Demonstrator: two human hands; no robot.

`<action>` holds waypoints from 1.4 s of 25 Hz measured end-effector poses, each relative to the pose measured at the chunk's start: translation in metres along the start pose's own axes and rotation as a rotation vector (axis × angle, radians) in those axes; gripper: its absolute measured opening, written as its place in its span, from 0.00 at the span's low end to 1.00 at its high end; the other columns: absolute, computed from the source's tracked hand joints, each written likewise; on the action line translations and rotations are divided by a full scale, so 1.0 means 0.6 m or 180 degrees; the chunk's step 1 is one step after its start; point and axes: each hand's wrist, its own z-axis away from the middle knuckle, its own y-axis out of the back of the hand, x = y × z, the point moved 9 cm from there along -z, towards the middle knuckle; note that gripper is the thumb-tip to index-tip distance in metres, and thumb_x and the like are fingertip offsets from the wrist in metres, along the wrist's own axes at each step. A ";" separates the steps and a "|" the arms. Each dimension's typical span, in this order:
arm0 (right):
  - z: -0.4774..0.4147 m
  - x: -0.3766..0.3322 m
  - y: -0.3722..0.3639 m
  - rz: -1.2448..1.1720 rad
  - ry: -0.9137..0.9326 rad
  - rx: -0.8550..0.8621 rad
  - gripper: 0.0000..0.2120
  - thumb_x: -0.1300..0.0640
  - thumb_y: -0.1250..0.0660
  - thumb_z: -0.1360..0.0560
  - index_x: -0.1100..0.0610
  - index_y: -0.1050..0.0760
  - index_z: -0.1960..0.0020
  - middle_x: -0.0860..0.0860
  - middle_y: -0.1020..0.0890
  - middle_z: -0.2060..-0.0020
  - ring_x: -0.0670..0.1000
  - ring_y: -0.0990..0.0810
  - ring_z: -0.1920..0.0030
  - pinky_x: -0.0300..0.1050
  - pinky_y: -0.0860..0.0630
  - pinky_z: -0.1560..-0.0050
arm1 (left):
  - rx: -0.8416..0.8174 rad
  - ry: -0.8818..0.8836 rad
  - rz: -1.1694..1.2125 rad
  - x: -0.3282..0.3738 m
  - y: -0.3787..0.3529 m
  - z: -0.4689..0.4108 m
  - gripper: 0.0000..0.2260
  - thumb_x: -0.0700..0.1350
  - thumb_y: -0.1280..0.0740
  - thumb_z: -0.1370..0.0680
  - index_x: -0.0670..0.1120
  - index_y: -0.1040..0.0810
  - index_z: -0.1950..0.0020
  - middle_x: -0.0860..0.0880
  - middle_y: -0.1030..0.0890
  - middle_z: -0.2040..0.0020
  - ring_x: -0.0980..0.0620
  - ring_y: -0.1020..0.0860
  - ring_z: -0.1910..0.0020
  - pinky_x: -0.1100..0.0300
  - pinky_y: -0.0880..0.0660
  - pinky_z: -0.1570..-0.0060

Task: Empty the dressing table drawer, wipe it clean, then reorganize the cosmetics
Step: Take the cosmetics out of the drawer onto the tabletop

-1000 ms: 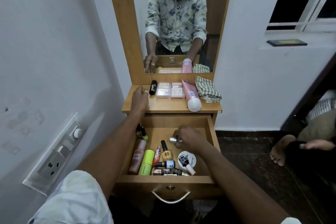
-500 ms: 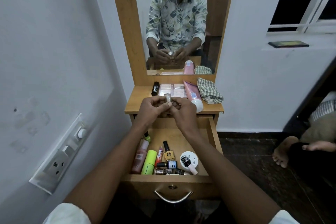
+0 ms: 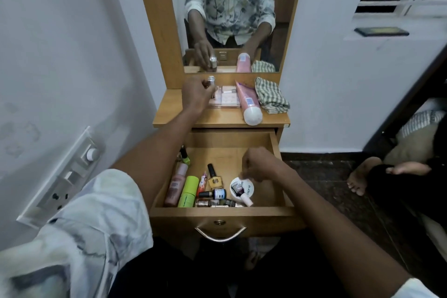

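Note:
The wooden drawer (image 3: 275, 150) stands pulled open below the dressing table top (image 3: 174, 113). Inside it lie several cosmetics along the front: a pink bottle (image 3: 176, 184), a green tube (image 3: 188, 191), a yellow nail polish (image 3: 214, 178) and a white round tin (image 3: 248, 189). My left hand (image 3: 196, 94) is over the table top, shut on a small silver-capped bottle (image 3: 211, 80) held upright. My right hand (image 3: 260, 164) is down in the drawer above the white tin, fingers pinched on something small and pale that I cannot make out.
On the table top lie a pink palette (image 3: 226, 99), a pink tube with a white cap (image 3: 249, 104) and a folded checked cloth (image 3: 271, 97). The mirror (image 3: 232, 17) rises behind. A switch panel (image 3: 65, 176) is on the left wall. Someone's bare feet (image 3: 362, 174) rest on the floor at right.
Both hands held the small bottle together above the drawer. Now my left hand has carried it back over the table top and my right hand has dropped into the drawer.

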 end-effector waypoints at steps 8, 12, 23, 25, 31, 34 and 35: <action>0.038 -0.033 -0.031 0.0164 0.0084 -0.0019 0.27 0.41 0.25 0.31 0.56 0.29 0.41 0.53 0.22 0.50 0.52 0.22 0.54 0.49 0.22 0.57 | 0.0041 0.0197 0.0083 -0.007 -0.020 -0.020 0.05 0.44 0.27 0.25 0.43 0.16 0.55 0.49 0.17 0.59 0.55 0.20 0.61 0.67 0.31 0.67; 0.039 -0.046 -0.047 -0.0085 0.0194 -0.0140 0.17 0.50 0.28 0.26 0.54 0.25 0.40 0.52 0.21 0.49 0.49 0.24 0.56 0.41 0.28 0.64 | 0.0158 0.0246 0.0144 -0.009 -0.005 -0.004 0.05 0.43 0.26 0.26 0.43 0.19 0.55 0.48 0.19 0.60 0.54 0.22 0.63 0.67 0.34 0.70; 0.055 0.059 0.012 -0.3933 -0.0637 0.0793 0.11 0.69 0.28 0.27 0.69 0.25 0.47 0.66 0.16 0.54 0.60 0.14 0.59 0.53 0.16 0.57 | -0.2944 -0.0921 -0.1285 -0.028 -0.073 0.334 0.09 0.48 0.25 0.28 0.47 0.16 0.50 0.51 0.16 0.54 0.53 0.19 0.56 0.53 0.20 0.52; 0.064 0.048 0.000 -0.4063 -0.0650 0.0645 0.08 0.71 0.30 0.27 0.69 0.24 0.49 0.67 0.18 0.53 0.60 0.15 0.57 0.51 0.16 0.57 | -0.2960 -0.0963 -0.1828 -0.034 -0.094 0.360 0.13 0.49 0.26 0.28 0.47 0.19 0.47 0.48 0.18 0.49 0.48 0.20 0.52 0.56 0.24 0.55; 0.068 0.051 -0.021 -0.4776 -0.0823 0.0233 0.10 0.75 0.34 0.27 0.78 0.24 0.46 0.70 0.21 0.46 0.64 0.16 0.50 0.46 0.16 0.59 | -0.3167 -0.0997 -0.2013 -0.026 -0.113 0.384 0.22 0.40 0.32 0.23 0.47 0.27 0.29 0.43 0.25 0.35 0.43 0.25 0.38 0.54 0.27 0.43; 0.064 0.048 -0.033 -0.5265 -0.0821 0.0127 0.13 0.77 0.35 0.28 0.77 0.27 0.43 0.72 0.23 0.45 0.64 0.16 0.50 0.48 0.16 0.60 | -0.3233 -0.0952 -0.1812 -0.014 -0.109 0.390 0.16 0.40 0.33 0.22 0.45 0.22 0.34 0.43 0.26 0.37 0.44 0.24 0.42 0.53 0.26 0.43; 0.063 0.042 -0.034 -0.5341 -0.0820 0.0102 0.11 0.78 0.36 0.27 0.75 0.27 0.45 0.71 0.24 0.45 0.65 0.17 0.49 0.48 0.16 0.61 | -0.3173 -0.0877 -0.1717 -0.010 -0.102 0.386 0.14 0.41 0.32 0.23 0.44 0.21 0.37 0.44 0.25 0.39 0.45 0.23 0.44 0.53 0.24 0.45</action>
